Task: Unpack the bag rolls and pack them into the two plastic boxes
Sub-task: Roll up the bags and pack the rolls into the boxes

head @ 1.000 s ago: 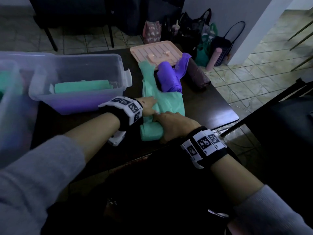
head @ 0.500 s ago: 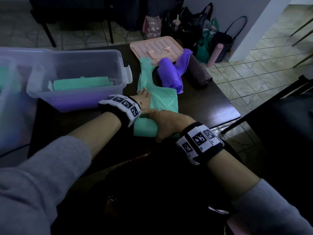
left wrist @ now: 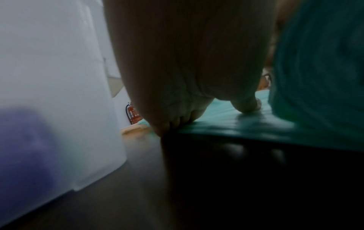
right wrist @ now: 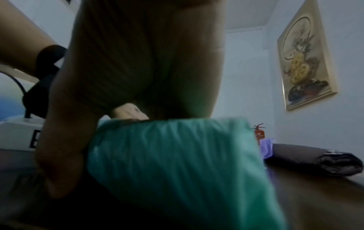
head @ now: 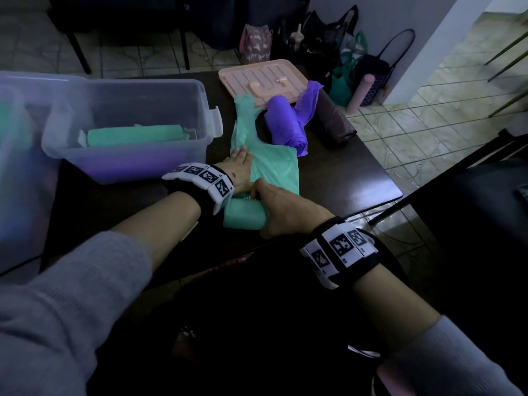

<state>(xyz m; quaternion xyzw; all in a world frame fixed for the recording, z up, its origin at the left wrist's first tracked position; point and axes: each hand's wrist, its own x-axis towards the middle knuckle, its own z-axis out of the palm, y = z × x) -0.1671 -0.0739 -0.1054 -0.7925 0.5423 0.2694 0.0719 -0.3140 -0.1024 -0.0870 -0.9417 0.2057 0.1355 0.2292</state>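
A green bag roll point(head: 243, 217) lies partly unrolled on the dark table point(head: 343, 178), near its front edge. My right hand point(head: 285, 210) grips the rolled part, thumb at its near side and fingers over the top; in the right wrist view the green roll point(right wrist: 177, 155) fills the view under the right hand point(right wrist: 138, 62). My left hand point(head: 238, 164) presses flat on the loose green sheet point(head: 274, 167), with fingertips point(left wrist: 248, 105) down on the sheet point(left wrist: 236, 124). A clear plastic box point(head: 200, 92) to the left holds a green roll point(head: 137, 135) over something purple. A second box point(head: 11, 144) shows at the left edge.
A purple roll point(head: 285, 124) with a loose tail and a dark roll point(head: 334, 121) lie beyond the sheet. A pink lid point(head: 263, 81) rests at the table's far edge. Several bags stand on the tiled floor behind. The table's right edge is close to the rolls.
My left hand has slid a little farther along the green sheet, away from my right hand. The right hand has stayed on the roll.
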